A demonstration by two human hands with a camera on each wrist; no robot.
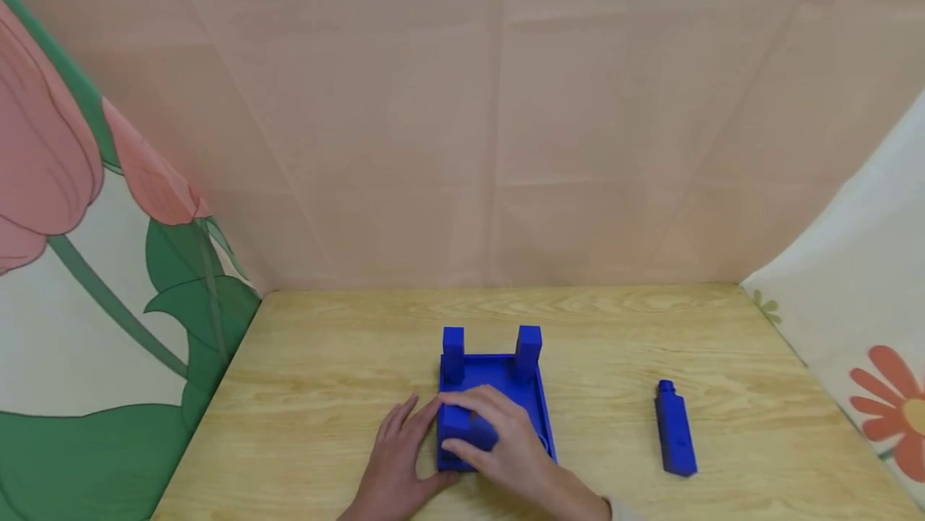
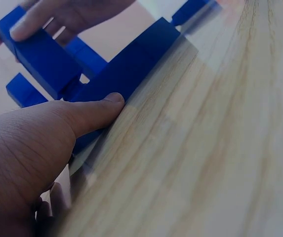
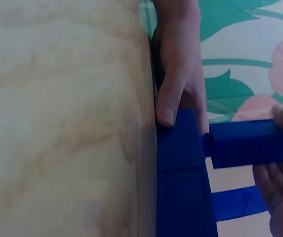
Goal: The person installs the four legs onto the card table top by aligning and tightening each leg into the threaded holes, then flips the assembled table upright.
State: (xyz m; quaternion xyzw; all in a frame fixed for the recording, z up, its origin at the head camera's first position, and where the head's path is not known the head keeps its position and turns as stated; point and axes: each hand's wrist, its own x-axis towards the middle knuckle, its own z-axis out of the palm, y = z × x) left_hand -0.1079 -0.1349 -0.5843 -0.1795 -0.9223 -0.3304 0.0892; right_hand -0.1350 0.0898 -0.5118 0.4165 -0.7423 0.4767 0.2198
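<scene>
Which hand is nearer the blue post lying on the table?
Right. The right hand is left of the lying post; the left hand is farther left, against the blue tray.

You get soft, even, slightly dim light in the head view, with a faint shadow on the table at the blue tray's near edge; your left wrist view shows pale ghosting beside the tray, your right is darker, the table blurred alongside it
</scene>
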